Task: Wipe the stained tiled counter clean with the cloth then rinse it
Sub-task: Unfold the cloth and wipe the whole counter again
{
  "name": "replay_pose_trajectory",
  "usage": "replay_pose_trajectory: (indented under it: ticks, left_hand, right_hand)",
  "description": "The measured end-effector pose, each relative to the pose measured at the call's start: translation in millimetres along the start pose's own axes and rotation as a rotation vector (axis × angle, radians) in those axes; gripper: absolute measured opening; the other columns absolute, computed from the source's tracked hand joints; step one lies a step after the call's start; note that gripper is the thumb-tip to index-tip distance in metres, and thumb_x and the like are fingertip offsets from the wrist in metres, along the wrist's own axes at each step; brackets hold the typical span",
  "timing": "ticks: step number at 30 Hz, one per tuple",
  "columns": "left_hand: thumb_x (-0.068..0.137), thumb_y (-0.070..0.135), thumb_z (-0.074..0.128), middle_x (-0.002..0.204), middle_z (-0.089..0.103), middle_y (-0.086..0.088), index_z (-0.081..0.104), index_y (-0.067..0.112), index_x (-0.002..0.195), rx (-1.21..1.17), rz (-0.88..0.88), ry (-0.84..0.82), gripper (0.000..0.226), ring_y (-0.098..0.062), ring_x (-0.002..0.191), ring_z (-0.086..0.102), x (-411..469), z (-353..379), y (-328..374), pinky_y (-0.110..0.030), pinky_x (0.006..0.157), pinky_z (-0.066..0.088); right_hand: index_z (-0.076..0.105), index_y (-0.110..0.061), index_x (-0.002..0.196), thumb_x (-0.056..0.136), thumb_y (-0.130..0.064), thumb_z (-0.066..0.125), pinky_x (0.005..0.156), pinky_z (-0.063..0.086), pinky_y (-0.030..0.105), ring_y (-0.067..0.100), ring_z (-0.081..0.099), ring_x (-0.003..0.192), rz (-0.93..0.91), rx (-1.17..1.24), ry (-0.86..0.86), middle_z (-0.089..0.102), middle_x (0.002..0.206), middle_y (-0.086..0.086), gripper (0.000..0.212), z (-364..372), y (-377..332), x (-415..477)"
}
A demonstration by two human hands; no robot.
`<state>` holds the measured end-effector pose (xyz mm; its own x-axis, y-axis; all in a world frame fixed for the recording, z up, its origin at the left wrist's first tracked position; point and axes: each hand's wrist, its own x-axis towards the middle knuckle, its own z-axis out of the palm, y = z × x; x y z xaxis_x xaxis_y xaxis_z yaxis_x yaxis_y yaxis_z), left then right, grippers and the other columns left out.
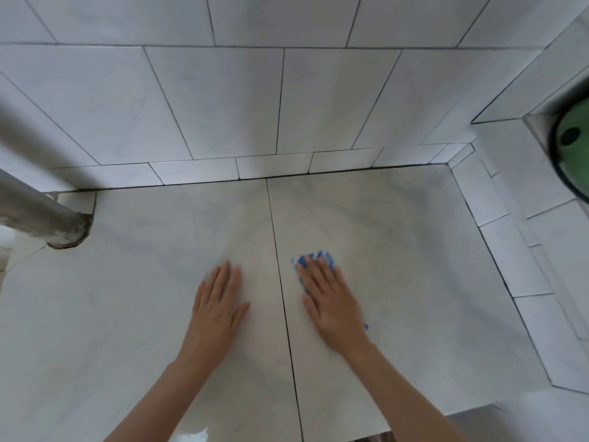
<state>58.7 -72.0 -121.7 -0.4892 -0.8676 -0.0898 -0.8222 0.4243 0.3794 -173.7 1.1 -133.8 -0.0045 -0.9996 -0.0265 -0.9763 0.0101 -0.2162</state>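
Observation:
The pale tiled counter (398, 237) fills the middle of the view, split by a dark grout line running front to back. My right hand (331, 304) lies flat on the right tile, pressing a blue and white cloth (314, 258) against it; only the cloth's edges show past my fingertips and by my wrist. My left hand (220, 307) rests flat on the left tile with fingers slightly spread and nothing under it. No stain stands out on the surface.
A white tiled wall (287, 100) rises behind the counter and wraps along the right side. A grey pipe (41, 208) meets the counter at the left rear. A green round object (573, 145) sits in a recess at the far right. The counter's front edge drops off at lower right.

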Motion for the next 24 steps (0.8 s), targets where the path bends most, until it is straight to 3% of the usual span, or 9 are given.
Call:
replay_pose_trajectory:
  ticks: [3,6,9,13,16,20,24]
  left_hand:
    - [0.095,0.054,0.013,0.147,0.034,-0.014,0.033,0.009,0.141,0.016,0.043,-0.016,0.067,-0.023,0.136,0.020,9.2,1.7,9.0,-0.035,0.109,0.014]
    - [0.094,0.056,0.012,0.144,0.038,-0.015,0.036,0.009,0.139,0.065,0.058,-0.046,0.069,-0.023,0.134,0.021,14.6,7.6,21.3,-0.040,0.105,0.015]
    - [0.091,0.052,0.025,0.145,0.037,-0.015,0.036,0.009,0.139,0.104,0.042,-0.067,0.066,-0.024,0.134,0.019,13.0,13.8,25.5,-0.042,0.105,0.011]
    - [0.086,0.047,0.033,0.147,0.034,-0.013,0.036,0.011,0.140,0.109,0.056,-0.054,0.065,-0.023,0.135,0.017,13.3,16.0,22.2,-0.041,0.106,0.008]
    - [0.087,0.048,0.029,0.150,0.027,-0.010,0.031,0.013,0.143,0.055,0.020,-0.039,0.066,-0.023,0.138,0.016,13.3,17.2,24.1,-0.042,0.109,0.007]
    - [0.089,0.044,0.030,0.153,0.022,-0.008,0.023,0.014,0.146,0.076,0.030,-0.015,0.065,-0.023,0.139,0.014,20.1,16.3,30.9,-0.040,0.109,0.006]
    - [0.088,0.043,0.031,0.149,0.029,-0.012,0.033,0.011,0.142,0.124,0.055,-0.024,0.063,-0.028,0.136,0.025,34.7,16.8,36.2,-0.039,0.107,0.012]
  right_hand:
    - [0.022,-0.017,0.149,0.100,-0.038,0.006,0.115,0.015,0.037,0.021,0.017,0.144,0.194,-0.026,0.012,0.021,0.156,0.000,0.055,-8.0,52.0,-2.2]
    - [0.025,-0.011,0.147,0.100,-0.036,0.007,0.114,0.016,0.038,0.028,0.022,0.142,0.397,-0.063,0.063,0.027,0.153,0.006,0.056,-21.0,105.2,-21.2]
    - [0.026,-0.004,0.146,0.100,-0.032,0.003,0.116,0.015,0.045,0.031,0.017,0.144,0.569,-0.097,0.042,0.022,0.155,0.009,0.059,-22.8,149.8,-53.4]
    - [0.027,-0.001,0.145,0.097,-0.030,0.014,0.114,0.017,0.048,0.036,0.022,0.141,0.823,-0.018,0.140,0.028,0.151,0.018,0.058,-17.7,135.8,-62.7]
    - [0.029,0.003,0.143,0.095,-0.026,0.018,0.113,0.016,0.045,0.038,0.025,0.139,0.649,-0.061,0.119,0.030,0.150,0.020,0.057,-14.8,87.3,-52.5]
    - [0.022,-0.012,0.149,0.099,-0.033,0.020,0.115,0.012,0.037,0.022,0.010,0.145,0.292,0.000,0.042,0.018,0.156,0.004,0.054,-1.9,22.1,-27.8]
    - [0.022,-0.018,0.149,0.101,-0.037,0.015,0.116,0.013,0.036,0.018,0.012,0.145,0.003,-0.001,0.007,0.020,0.156,-0.001,0.052,-1.3,9.2,18.8]
